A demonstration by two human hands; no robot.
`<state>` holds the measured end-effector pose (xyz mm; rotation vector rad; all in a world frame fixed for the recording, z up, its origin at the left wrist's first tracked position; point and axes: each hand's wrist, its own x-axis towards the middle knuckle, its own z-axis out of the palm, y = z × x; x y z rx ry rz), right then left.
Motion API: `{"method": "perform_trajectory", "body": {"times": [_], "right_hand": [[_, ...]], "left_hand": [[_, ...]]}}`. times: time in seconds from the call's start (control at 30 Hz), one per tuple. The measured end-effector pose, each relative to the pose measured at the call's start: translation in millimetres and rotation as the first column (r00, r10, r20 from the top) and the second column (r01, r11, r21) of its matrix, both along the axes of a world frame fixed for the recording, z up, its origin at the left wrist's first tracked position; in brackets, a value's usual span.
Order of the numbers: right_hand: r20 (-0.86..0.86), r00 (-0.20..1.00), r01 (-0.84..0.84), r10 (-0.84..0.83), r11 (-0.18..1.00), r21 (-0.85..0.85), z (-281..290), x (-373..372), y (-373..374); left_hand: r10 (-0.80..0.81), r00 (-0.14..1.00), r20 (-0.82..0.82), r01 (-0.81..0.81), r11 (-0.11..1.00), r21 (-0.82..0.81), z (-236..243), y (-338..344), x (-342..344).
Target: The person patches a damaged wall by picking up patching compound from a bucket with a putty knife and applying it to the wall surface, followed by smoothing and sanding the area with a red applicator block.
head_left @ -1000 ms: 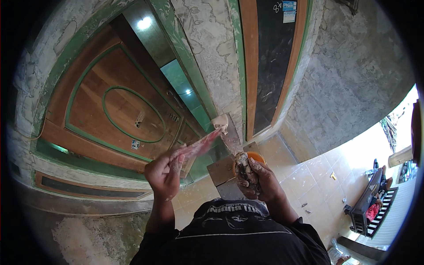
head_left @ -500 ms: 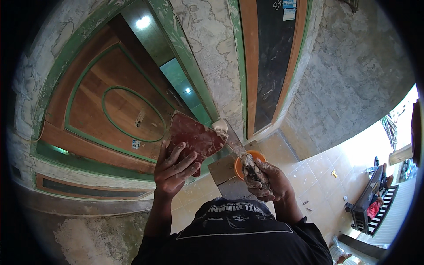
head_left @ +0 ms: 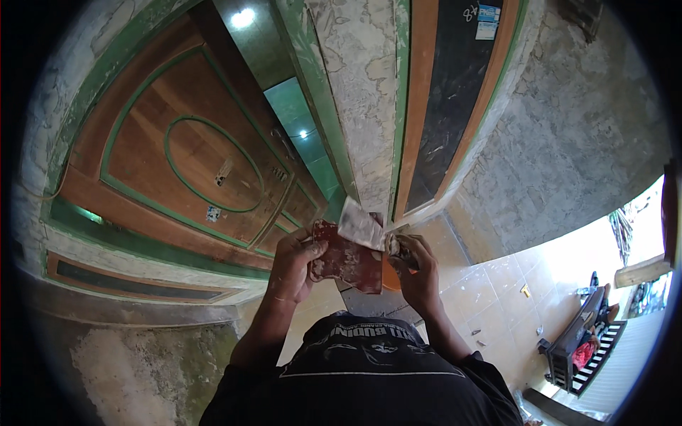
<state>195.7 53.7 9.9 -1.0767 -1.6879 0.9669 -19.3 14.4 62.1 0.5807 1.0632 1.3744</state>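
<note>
Brown door (head_left: 195, 170) seen at upper left, tiled floor (head_left: 490, 291) at lower right. At frame centre, a red plate (head_left: 348, 268) is gripped by its left edge in the left hand (head_left: 290, 266). A scraper (head_left: 361, 227) is held by its handle in the right hand (head_left: 419, 266), the nearer one, its long axis slanted up-left over the plate's upper right (contact can't be told).

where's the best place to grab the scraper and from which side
Probably by its handle, coming from the right: the broad, smeared blade reaches left across the dark red plate, while the narrow handle is at the right-hand end. The right grip is closed around that part.
</note>
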Motion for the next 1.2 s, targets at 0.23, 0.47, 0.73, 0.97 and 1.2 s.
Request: {"method": "perform_trajectory", "body": {"times": [0.23, 0.47, 0.73, 0.97, 1.2], "right_hand": [[0.234, 0.964, 0.076, -0.124, 0.976, 0.206, -10, 26, 1], [0.209, 0.975, 0.066, -0.078, 0.996, 0.063, -18, 45, -7], [-0.656, 0.748, -0.598, 0.099, 0.528, -0.602, 0, 45, -21], [-0.716, 0.698, -0.645, 0.005, 0.438, -0.626, 2, 48, -13], [-0.679, 0.733, -0.62, 0.036, 0.446, -0.646, 0, 51, -9]], "left_hand": [[0.022, 0.999, -0.028, -0.02, 0.999, 0.047, 10, 1, -21], [0.106, 0.994, 0.0, -0.104, 0.983, 0.154, 13, 4, -26], [0.455, 0.864, -0.216, -0.328, 0.834, 0.445, -1, 6, 16], [0.462, 0.325, -0.825, 0.266, 0.793, 0.548, -10, -17, 16], [0.441, 0.248, -0.862, 0.569, 0.654, 0.498, -3, -6, -2]]}}
